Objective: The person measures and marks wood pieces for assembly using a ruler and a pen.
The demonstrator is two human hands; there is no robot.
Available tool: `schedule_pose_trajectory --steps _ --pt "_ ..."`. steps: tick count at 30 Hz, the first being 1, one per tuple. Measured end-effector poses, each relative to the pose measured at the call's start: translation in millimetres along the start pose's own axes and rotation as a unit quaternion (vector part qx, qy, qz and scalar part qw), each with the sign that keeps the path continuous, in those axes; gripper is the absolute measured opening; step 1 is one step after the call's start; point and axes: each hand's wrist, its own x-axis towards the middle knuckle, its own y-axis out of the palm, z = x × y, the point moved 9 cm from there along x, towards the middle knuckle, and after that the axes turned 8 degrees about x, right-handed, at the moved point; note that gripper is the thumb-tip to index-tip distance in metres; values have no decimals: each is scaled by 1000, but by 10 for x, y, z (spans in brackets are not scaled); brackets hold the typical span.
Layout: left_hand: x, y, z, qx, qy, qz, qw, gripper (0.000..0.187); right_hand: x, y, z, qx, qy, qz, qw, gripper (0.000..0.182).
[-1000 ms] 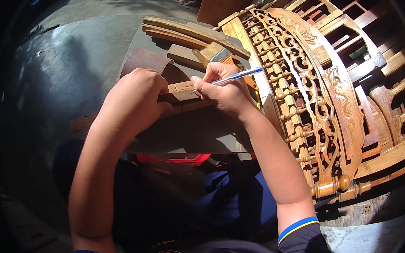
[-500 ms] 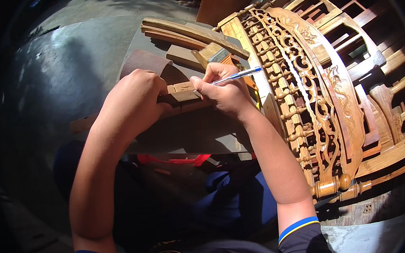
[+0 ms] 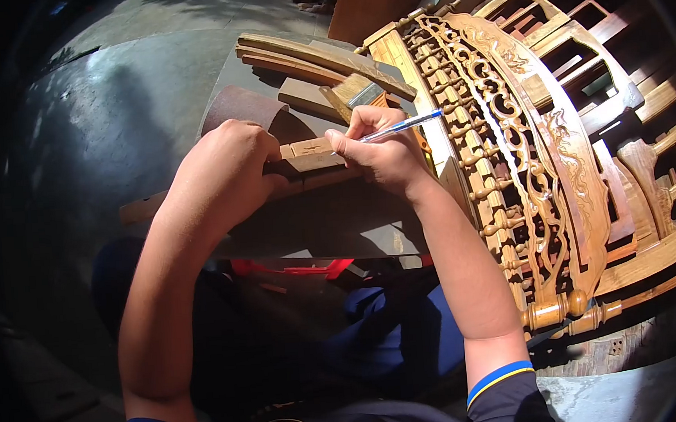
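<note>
One pen point(image 3: 399, 127), one paintbrush point(image 3: 361, 93)

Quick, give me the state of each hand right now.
Left hand: closed, gripping the small wooden block on the board.
Right hand: closed on a blue pen, tip at the block.

Wood block point(image 3: 312, 154) on board point(image 3: 331, 219), carved panel point(image 3: 506, 144) right, sandpaper roll point(image 3: 241, 108) behind

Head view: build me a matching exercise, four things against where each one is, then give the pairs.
Things:
1. pen
2. small wooden block
3. sandpaper roll
4. carved chair back

Places:
A. standing at the right of the board
B. pinned under the left hand
C. curled behind the left hand
D. gripped in the right hand

Pairs: 1-D, 2-B, 3-C, 4-A
</note>
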Motion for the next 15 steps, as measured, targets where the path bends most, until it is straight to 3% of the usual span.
schedule_pose_trajectory --steps 15 --pt "-3 -7 -13 -7 -5 1 1000 29 34 -28 -71 -71 -27 -10 997 33"
